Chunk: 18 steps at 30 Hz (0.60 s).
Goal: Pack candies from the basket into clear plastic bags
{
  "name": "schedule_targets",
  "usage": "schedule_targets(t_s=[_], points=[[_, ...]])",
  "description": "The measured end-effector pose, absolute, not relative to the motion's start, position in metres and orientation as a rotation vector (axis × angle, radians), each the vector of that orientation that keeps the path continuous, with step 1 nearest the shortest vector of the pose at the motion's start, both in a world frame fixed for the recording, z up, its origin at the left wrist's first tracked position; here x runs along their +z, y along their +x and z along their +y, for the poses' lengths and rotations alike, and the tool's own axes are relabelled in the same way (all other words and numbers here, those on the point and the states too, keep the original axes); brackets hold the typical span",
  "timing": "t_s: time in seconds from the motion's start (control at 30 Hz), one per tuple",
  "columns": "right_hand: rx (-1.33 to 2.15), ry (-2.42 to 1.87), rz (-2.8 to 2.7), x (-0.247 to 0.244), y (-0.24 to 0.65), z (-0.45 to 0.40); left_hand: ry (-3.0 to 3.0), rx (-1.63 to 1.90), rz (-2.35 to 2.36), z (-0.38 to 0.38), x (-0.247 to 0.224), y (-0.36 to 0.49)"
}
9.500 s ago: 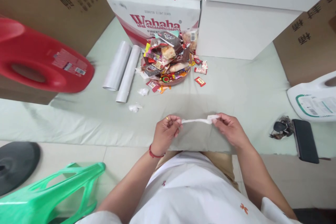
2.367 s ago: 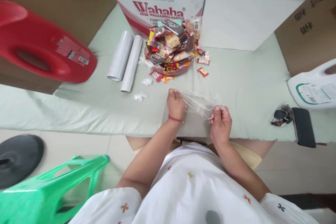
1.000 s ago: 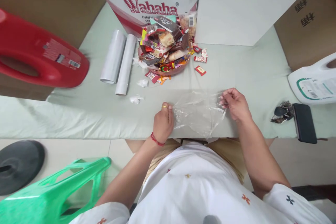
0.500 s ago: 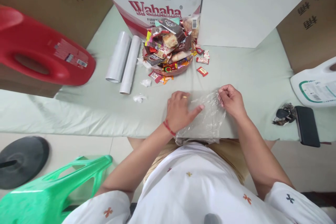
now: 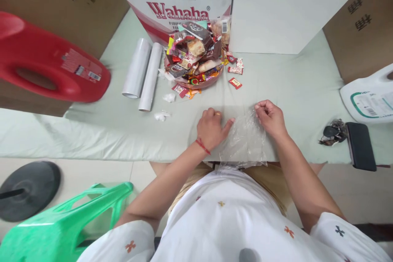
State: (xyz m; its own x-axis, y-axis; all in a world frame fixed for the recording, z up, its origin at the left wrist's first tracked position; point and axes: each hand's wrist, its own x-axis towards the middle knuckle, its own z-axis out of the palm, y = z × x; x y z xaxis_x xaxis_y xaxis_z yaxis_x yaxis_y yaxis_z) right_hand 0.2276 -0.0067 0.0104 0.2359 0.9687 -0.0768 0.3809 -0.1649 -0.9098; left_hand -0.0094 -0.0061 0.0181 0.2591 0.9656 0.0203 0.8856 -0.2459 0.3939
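A crinkled sheet of clear plastic film point(image 5: 245, 141) lies on the cloth-covered table in front of me, its near end hanging over the edge by my lap. My right hand point(image 5: 270, 116) pinches its far right corner between thumb and fingertips. At the film's left side, my left hand point(image 5: 211, 129) rests palm down, thumb stretched out apart from the bent fingers. A ring and a red cord bracelet are on that hand and wrist. Beyond both hands stands a bowl point(image 5: 204, 84) heaped with wrapped snacks and sweets.
Two white rolls point(image 5: 150, 77) and crumpled white scraps point(image 5: 161, 115) lie left of the bowl. Loose sweets point(image 5: 235, 83) lie to its right. Boxes point(image 5: 267, 16) line the back. A red jug point(image 5: 52, 61), white jug point(image 5: 370, 98), keys point(image 5: 333, 132) and phone point(image 5: 360, 146) flank the sides.
My left hand has shifted slightly right, its fingers more bent. The film's lower part has moved a little right and spread flatter. My right hand keeps its pinch on the corner.
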Motion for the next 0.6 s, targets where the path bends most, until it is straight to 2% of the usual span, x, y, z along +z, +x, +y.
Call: schedule_targets(t_s=[0.17, 0.43, 0.6], points=[[0.876, -1.706, -1.302, 0.010, 0.230, -0.006, 2.302, 0.361, 1.612, -0.010, 0.008, 0.004], [0.842, -1.723, -1.282, 0.012, 0.243, -0.005, 1.680, 0.900, 1.476, 0.004, 0.008, -0.036], [0.783, -1.660, -1.389, 0.004, 0.231, 0.021, 1.833, 0.864, 1.566, 0.019, 0.011, -0.058]])
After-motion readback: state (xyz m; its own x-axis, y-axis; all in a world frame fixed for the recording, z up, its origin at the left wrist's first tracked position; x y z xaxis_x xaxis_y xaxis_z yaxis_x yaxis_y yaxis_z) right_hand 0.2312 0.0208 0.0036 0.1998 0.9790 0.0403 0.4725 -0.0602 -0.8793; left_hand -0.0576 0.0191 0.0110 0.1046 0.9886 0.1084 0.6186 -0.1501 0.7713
